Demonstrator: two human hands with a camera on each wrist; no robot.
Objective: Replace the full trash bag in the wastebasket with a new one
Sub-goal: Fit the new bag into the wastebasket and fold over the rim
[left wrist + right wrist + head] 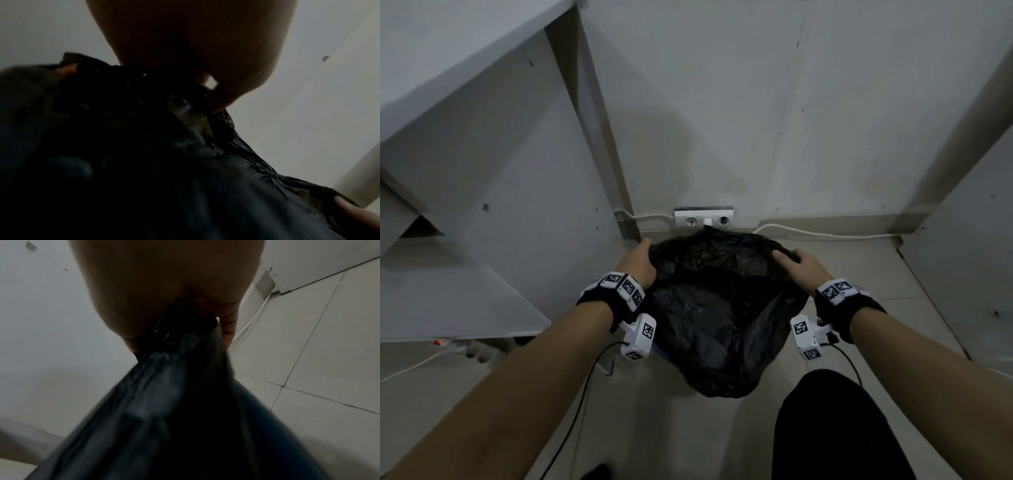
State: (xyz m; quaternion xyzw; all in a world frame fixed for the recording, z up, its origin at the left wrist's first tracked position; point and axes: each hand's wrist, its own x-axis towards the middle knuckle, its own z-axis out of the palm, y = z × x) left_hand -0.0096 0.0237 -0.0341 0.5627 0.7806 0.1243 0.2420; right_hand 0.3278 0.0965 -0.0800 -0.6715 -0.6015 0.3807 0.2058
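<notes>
Both hands pinch bunched film at opposite edges of the black trash bag [722,308], left hand [642,263] and right hand [803,265] stretching its mouth wide below the wall socket strip [703,216], likely for lifting or fitting.

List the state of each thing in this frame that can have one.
Black plastic trash bag: mouth open, gripped at both sides.
Left hand: fingers curled round the bag's left rim.
Right hand: gripping the right rim.
White wall socket strip: one plug in the middle outlet.
</notes>
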